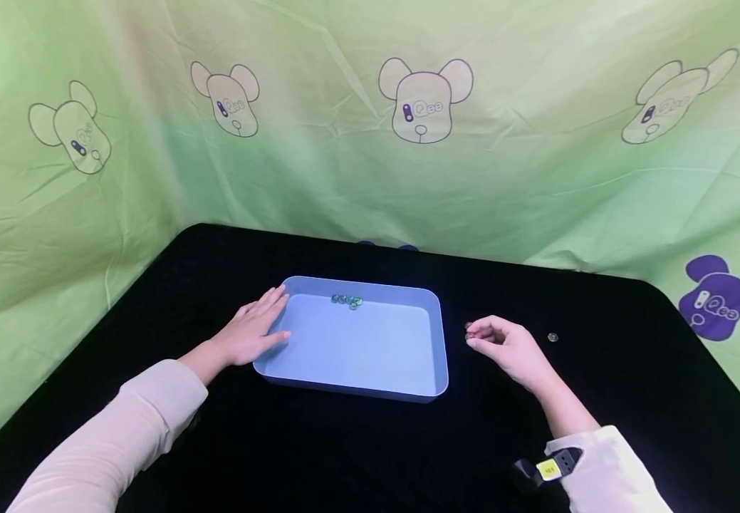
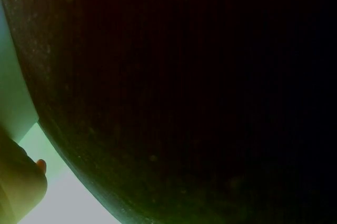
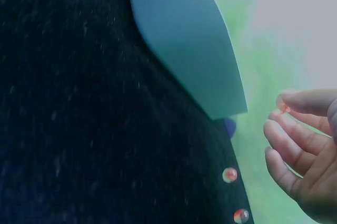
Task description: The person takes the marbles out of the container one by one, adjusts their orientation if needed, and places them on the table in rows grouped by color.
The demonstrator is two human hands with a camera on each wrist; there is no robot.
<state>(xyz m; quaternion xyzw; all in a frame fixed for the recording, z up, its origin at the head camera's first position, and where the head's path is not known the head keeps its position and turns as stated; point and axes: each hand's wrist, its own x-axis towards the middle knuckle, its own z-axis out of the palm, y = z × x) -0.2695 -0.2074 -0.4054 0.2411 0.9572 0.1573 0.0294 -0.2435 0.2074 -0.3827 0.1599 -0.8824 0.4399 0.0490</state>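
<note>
Marble [image 3: 284,108] pinched in right hand [image 1: 504,347], beside tray [image 1: 436,335].

sleeves: pale pink, long | right wrist: black strap [image 1: 526,473], yellow tag [image 1: 548,468] | hands: bare

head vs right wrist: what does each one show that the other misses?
Head only: the left hand resting flat against the left rim of the blue tray, a cluster of marbles at the tray's far wall, and the green bear-print backdrop.

Right wrist only: a small reddish marble pinched at the fingertips, clearly visible, plus two marbles on the cloth lying close together.

Both: the right hand, the tray and the black cloth.
</note>
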